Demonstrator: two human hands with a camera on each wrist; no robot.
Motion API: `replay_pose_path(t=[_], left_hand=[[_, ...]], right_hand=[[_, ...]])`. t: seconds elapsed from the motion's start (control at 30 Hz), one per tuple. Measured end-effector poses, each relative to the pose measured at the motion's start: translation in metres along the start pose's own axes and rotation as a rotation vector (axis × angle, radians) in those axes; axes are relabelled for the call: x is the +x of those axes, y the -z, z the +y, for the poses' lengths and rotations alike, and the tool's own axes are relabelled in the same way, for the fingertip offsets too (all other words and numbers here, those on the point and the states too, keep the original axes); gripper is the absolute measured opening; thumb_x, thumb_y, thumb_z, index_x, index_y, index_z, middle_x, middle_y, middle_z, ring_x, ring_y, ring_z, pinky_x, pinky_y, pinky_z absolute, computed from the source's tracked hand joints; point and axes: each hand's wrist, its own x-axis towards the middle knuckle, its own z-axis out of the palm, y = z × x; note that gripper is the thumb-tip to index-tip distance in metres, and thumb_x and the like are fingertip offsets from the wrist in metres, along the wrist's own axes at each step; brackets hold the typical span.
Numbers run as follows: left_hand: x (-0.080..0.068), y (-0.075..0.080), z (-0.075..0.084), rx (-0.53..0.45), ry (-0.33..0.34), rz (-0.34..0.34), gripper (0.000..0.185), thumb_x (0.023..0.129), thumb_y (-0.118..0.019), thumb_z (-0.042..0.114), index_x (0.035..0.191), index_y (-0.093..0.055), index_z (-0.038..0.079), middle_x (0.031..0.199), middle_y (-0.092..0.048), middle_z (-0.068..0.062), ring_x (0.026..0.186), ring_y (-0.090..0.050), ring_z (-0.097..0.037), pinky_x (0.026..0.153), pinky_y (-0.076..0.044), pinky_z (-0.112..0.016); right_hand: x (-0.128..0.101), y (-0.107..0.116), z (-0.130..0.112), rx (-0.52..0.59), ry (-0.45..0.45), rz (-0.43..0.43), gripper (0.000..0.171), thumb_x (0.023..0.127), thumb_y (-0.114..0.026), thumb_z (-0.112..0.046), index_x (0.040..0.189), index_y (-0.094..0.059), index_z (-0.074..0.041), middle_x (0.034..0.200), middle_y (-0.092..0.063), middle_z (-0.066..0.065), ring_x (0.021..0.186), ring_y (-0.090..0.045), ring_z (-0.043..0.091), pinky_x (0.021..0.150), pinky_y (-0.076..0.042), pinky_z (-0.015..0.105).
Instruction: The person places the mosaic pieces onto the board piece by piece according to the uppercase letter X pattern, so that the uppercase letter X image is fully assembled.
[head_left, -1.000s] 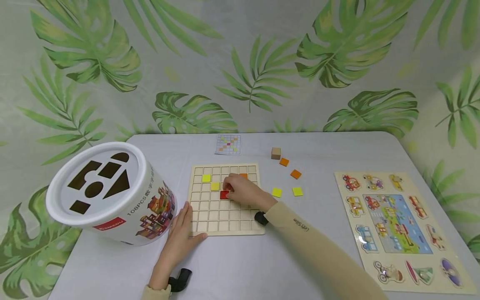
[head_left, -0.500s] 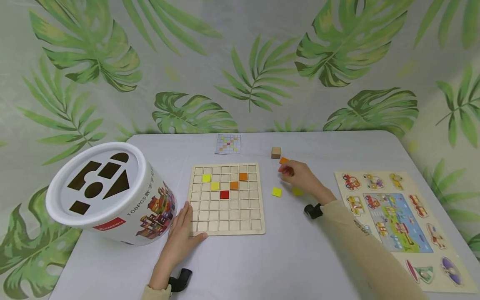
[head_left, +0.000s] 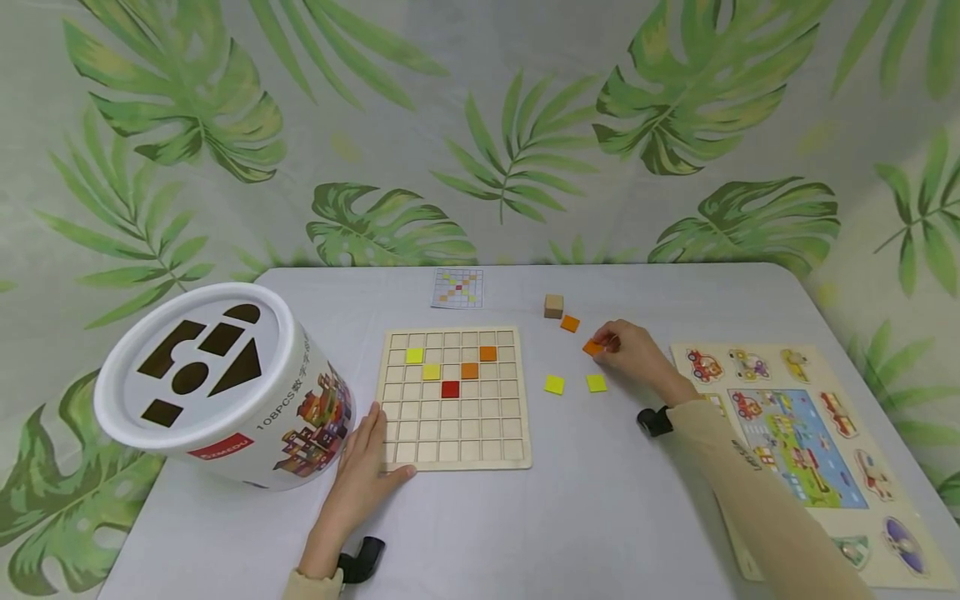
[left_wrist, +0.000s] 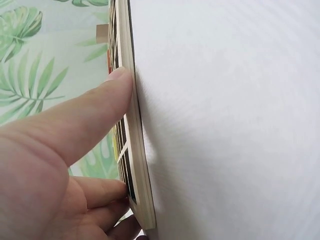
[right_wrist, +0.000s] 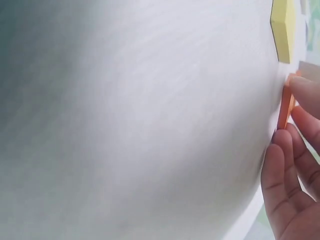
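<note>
Since half a second ago our right hand (head_left: 633, 354) has slid rightward from the far orange tile (head_left: 570, 324) to the nearer orange tile (head_left: 593, 348), right of centre. Lowest in the frame, our left hand (head_left: 365, 468) rests with straight fingers, thumb against the grid board (head_left: 455, 454) edge. Higher up, the right grip pinches that thin tile's edges on the counter (head_left: 570, 517). It lies flat, so we judge it could slip out or skid toward the yellow tile (head_left: 596, 382).

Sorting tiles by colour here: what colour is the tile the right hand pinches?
Orange. The tile at the right hand shows best in the head view.
</note>
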Motion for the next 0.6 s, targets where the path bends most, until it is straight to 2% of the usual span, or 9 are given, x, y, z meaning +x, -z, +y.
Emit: replay_pose_path(t=[0.17, 0.33, 0.6], left_hand=[[0.000, -0.001, -0.001, 0.001, 0.000, 0.002, 0.096, 0.081, -0.076, 0.024, 0.149, -0.016, -0.008, 0.158, -0.004, -0.019, 0.141, -0.004, -0.042, 0.110, -0.002, -0.061], [0.000, -0.001, -0.002, 0.001, 0.001, -0.002, 0.096, 0.081, -0.076, 0.024, 0.149, -0.016, -0.008, 0.158, -0.004, -0.018, 0.142, -0.003, -0.042, 0.110, -0.002, -0.061], [0.000, -0.001, -0.001, 0.001, 0.000, -0.001, 0.096, 0.081, -0.076, 0.024, 0.148, -0.016, -0.008, 0.158, -0.004, -0.019, 0.141, -0.004, -0.042, 0.110, -0.002, -0.061]], right_hand=[[0.003, -0.002, -0.003, -0.035, -0.015, -0.018, 0.022, 0.083, -0.071, -0.003, 0.101, -0.062, 0.004, 0.091, -0.058, 0.014, 0.083, -0.052, 0.028, 0.074, -0.046, 0.038], [0.002, -0.003, -0.013, 0.002, -0.006, -0.029, 0.021, 0.082, -0.070, -0.003, 0.102, -0.063, 0.003, 0.094, -0.059, 0.013, 0.086, -0.053, 0.027, 0.077, -0.047, 0.039], [0.004, -0.022, -0.063, 0.093, 0.178, -0.070, 0.020, 0.081, -0.070, 0.001, 0.100, -0.065, 0.002, 0.095, -0.061, 0.009, 0.087, -0.056, 0.024, 0.075, -0.051, 0.036]])
